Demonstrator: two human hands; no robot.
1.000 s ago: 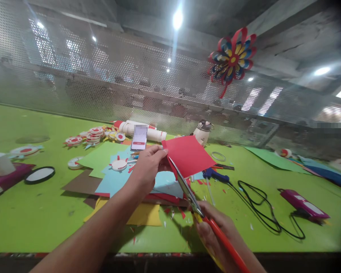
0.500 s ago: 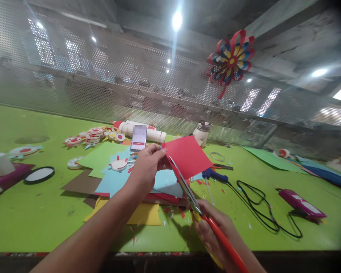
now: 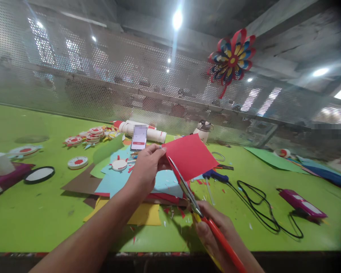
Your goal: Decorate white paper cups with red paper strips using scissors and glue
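Note:
My left hand [image 3: 150,163] pinches the left corner of a red paper sheet [image 3: 190,157], raised over a pile of coloured paper. My right hand [image 3: 213,223] is wrapped round the red and yellow handles of long scissors [image 3: 191,199]. Their blades point up and left, at the lower left edge of the red sheet near my left fingers. Under my hands lie light blue paper [image 3: 116,184], brown paper [image 3: 83,182] and yellow paper [image 3: 144,214]. A small white disc with red tabs [image 3: 119,164] rests on the blue paper.
Behind the pile stand a phone [image 3: 139,137] and white rolls [image 3: 156,135]. A blue glue gun [image 3: 216,175] with a black cord lies right, near a purple power strip [image 3: 302,204]. Red-and-white discs [image 3: 95,134] and a black-rimmed round object [image 3: 39,174] are at left.
The red sheet has tilted and shifted slightly right. The green paper at the left has curled up, uncovering a red-and-white disc beside it. Both hands keep their hold.

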